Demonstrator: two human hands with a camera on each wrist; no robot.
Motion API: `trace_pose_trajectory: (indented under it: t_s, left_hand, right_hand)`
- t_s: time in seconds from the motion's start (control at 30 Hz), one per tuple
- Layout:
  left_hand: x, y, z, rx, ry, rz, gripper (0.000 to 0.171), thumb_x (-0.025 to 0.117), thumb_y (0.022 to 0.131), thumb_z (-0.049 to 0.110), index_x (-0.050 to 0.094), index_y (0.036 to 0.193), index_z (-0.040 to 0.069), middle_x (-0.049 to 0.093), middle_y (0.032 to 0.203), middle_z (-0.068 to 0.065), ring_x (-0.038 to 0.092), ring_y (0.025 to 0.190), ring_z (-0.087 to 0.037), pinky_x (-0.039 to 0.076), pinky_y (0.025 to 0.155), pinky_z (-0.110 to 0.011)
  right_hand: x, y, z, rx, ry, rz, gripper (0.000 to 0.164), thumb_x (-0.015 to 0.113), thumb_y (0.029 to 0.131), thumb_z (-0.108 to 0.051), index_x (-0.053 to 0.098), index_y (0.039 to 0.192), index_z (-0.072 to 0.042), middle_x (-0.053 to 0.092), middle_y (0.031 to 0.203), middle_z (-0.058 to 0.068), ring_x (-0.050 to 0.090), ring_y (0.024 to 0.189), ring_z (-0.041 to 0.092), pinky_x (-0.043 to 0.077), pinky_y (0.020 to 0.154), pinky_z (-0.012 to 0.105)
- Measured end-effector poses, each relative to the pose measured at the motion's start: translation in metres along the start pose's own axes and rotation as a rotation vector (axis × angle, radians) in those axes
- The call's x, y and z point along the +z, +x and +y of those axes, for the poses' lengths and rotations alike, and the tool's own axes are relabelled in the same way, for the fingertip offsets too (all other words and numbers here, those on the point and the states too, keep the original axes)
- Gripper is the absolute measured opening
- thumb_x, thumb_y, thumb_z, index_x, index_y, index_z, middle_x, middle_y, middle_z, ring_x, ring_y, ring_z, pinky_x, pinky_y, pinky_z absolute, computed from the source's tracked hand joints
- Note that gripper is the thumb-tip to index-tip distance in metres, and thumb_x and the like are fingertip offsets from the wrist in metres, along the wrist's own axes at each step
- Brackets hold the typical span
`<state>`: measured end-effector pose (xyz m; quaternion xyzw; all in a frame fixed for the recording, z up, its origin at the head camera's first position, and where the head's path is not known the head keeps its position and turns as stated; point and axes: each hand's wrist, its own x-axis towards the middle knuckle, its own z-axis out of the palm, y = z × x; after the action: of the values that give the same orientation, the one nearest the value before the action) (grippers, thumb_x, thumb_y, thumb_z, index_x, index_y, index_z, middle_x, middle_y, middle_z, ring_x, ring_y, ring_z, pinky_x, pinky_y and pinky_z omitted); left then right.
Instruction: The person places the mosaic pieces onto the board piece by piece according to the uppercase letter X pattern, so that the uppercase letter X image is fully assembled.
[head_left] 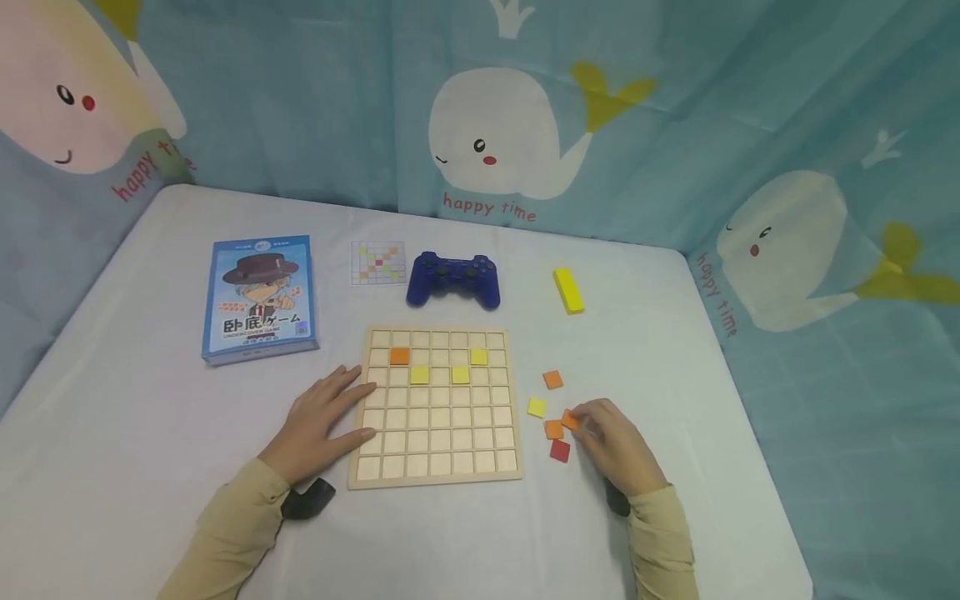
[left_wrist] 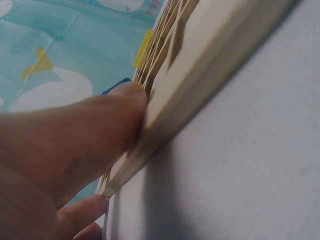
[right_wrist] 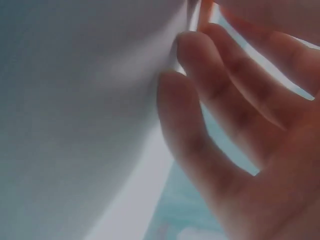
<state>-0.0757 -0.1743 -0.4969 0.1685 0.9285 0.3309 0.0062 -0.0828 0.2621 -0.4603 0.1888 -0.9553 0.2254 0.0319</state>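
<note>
A wooden grid board [head_left: 438, 482] lies in front of the person, with one orange tile [head_left: 400, 356] and three yellow tiles [head_left: 419, 375] set in its upper squares. The left hand [head_left: 318, 429] rests along the board's left edge; its thumb and a fingertip touch the frame, as the left wrist view also shows. Right of the board, the right hand [head_left: 618, 446] pinches an orange tile [head_left: 570, 419] at its fingertips, and these partly cover it. Close by lie two more orange tiles [head_left: 552, 380], a yellow tile [head_left: 536, 407] and a red tile [head_left: 559, 451].
Behind the board are a blue game controller [head_left: 453, 279] and a pattern card [head_left: 378, 263] with a coloured X. A blue game box [head_left: 260, 300] lies at the left, a yellow block [head_left: 568, 290] at the right. A whale-print curtain [head_left: 675, 125] surrounds the white table [head_left: 405, 550].
</note>
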Motion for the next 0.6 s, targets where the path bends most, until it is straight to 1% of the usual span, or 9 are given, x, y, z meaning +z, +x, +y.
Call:
trace_pose_trajectory:
  t_s: [0.13, 0.27, 0.33, 0.43, 0.53, 0.6]
  left_hand:
    - [0.002, -0.001, -0.002, 0.004, -0.005, 0.003, 0.060, 0.068, 0.086, 0.038, 0.050, 0.138, 0.012, 0.034, 0.152, -0.015, 0.022, 0.142, -0.040, 0.019, 0.110, -0.064]
    - [0.003, -0.001, -0.003, 0.008, 0.000, 0.009, 0.058, 0.067, 0.087, 0.037, 0.051, 0.138, 0.013, 0.035, 0.151, -0.014, 0.023, 0.141, -0.039, 0.019, 0.110, -0.063]
    - [0.002, -0.002, -0.002, 0.006, 0.004, 0.013, 0.057, 0.066, 0.088, 0.037, 0.051, 0.137, 0.013, 0.035, 0.151, -0.014, 0.023, 0.141, -0.039, 0.020, 0.109, -0.063]
    - [0.001, -0.003, -0.002, 0.008, 0.008, 0.023, 0.055, 0.065, 0.089, 0.035, 0.052, 0.137, 0.013, 0.036, 0.150, -0.014, 0.024, 0.141, -0.040, 0.020, 0.110, -0.063]
    - [0.001, -0.004, -0.001, 0.023, 0.004, 0.047, 0.050, 0.064, 0.091, 0.032, 0.053, 0.136, 0.012, 0.038, 0.149, -0.015, 0.026, 0.140, -0.041, 0.021, 0.110, -0.063]
    - [0.001, -0.004, 0.000, 0.035, 0.001, 0.066, 0.047, 0.062, 0.092, 0.029, 0.054, 0.134, 0.011, 0.040, 0.148, -0.016, 0.028, 0.139, -0.041, 0.021, 0.110, -0.062]
  right_hand:
    - [-0.003, 0.013, -0.007, -0.131, -0.067, 0.014, 0.029, 0.078, 0.076, 0.001, 0.063, 0.099, -0.008, 0.062, 0.100, 0.001, 0.062, 0.089, 0.014, 0.057, 0.079, 0.032]
    - [-0.008, 0.031, -0.017, -0.260, -0.081, 0.013, 0.032, 0.080, 0.074, 0.002, 0.062, 0.097, -0.010, 0.061, 0.099, 0.000, 0.062, 0.087, 0.014, 0.057, 0.076, 0.029]
    - [-0.008, 0.043, -0.025, -0.317, -0.056, -0.014, 0.031, 0.079, 0.075, 0.002, 0.062, 0.099, -0.009, 0.061, 0.101, 0.000, 0.062, 0.089, 0.014, 0.056, 0.076, 0.027]
    - [-0.002, 0.061, -0.040, -0.384, -0.030, -0.068, 0.026, 0.075, 0.079, 0.001, 0.062, 0.099, -0.009, 0.061, 0.104, 0.000, 0.062, 0.093, 0.013, 0.055, 0.079, 0.025]
    - [0.006, 0.079, -0.056, -0.432, -0.031, -0.112, 0.020, 0.073, 0.083, -0.003, 0.063, 0.099, -0.010, 0.061, 0.104, -0.001, 0.062, 0.096, 0.011, 0.054, 0.081, 0.024]
    - [0.012, 0.090, -0.066, -0.469, -0.045, -0.123, 0.017, 0.073, 0.084, -0.005, 0.064, 0.096, -0.011, 0.062, 0.103, -0.002, 0.062, 0.096, 0.011, 0.054, 0.081, 0.024]
